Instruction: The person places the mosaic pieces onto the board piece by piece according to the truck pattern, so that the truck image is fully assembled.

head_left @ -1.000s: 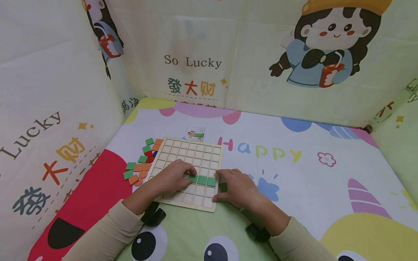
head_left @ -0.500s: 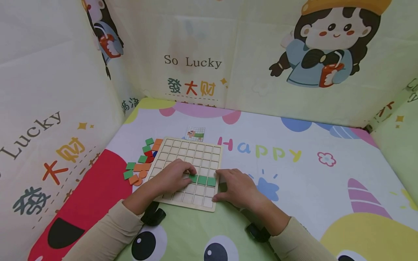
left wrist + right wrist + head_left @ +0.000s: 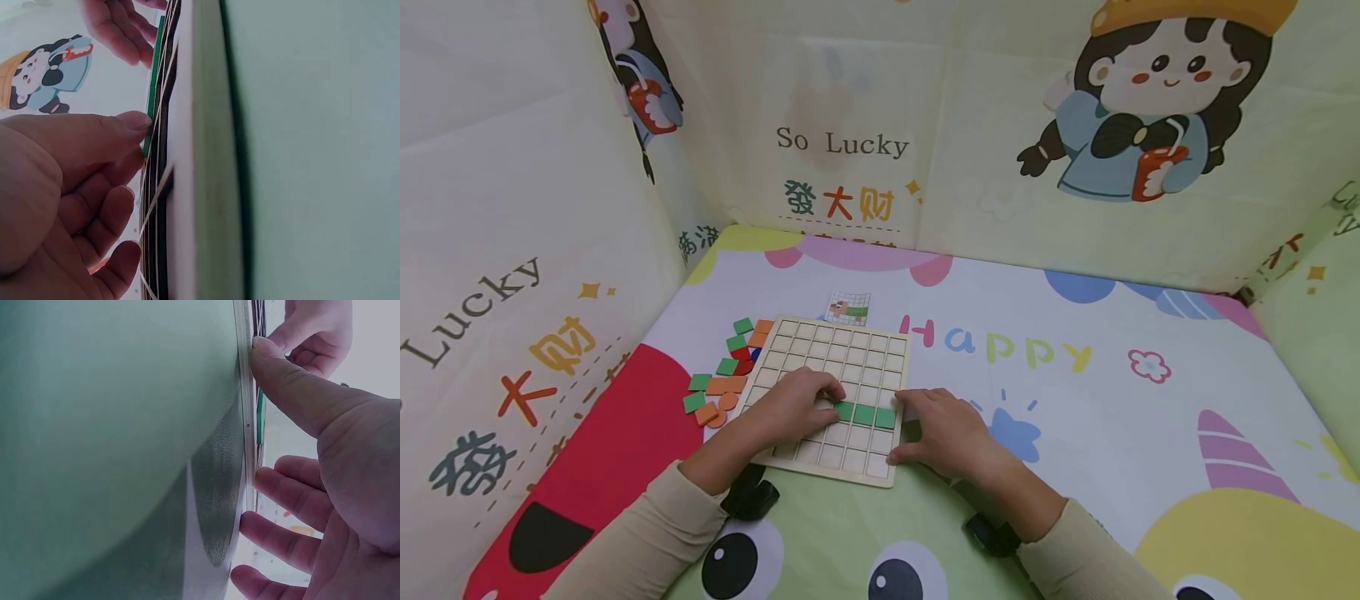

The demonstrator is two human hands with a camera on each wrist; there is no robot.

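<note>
Left hand [image 3: 793,408] presses fingertips on a green tile [image 3: 844,410] seated in the wooden grid board [image 3: 850,354], fingers loosely curled, pinching nothing. Right hand [image 3: 943,433] rests open at the board's edge. The tile looks thin, stiff, light; best nudged flat or pinched at its edges.

Pattern card [image 3: 849,307] print too small; board [image 3: 850,367] squares under left hand [image 3: 790,408] hidden.
</note>
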